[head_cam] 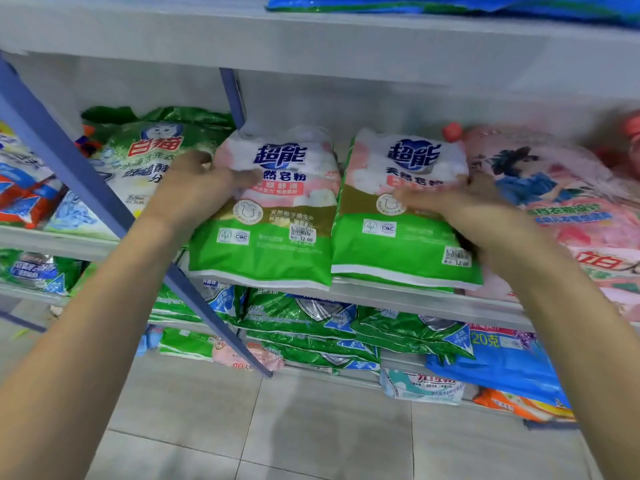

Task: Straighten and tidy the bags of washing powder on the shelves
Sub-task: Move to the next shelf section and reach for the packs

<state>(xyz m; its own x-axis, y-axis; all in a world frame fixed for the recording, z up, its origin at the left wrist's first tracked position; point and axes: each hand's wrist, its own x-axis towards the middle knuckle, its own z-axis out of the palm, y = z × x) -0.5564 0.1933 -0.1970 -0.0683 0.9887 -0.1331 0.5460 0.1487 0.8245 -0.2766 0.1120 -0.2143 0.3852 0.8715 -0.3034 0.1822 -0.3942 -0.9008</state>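
Two matching pink, gold and green bags of washing powder lie side by side on the middle shelf (398,294). My left hand (199,185) grips the upper left edge of the left bag (273,230), thumb lying across its front. My right hand (460,202) lies on the right bag (398,237), fingers stretched over its front, its palm side at the bag's right edge. Both bags overhang the shelf's front lip a little. The picture is somewhat blurred.
A green and white cat-logo bag (145,161) lies left of the pair, behind a blue shelf upright (86,188). A pink bag (568,209) lies to the right. Green, blue and orange bags fill the lower shelves (311,320). Grey floor tiles (277,427) are below.
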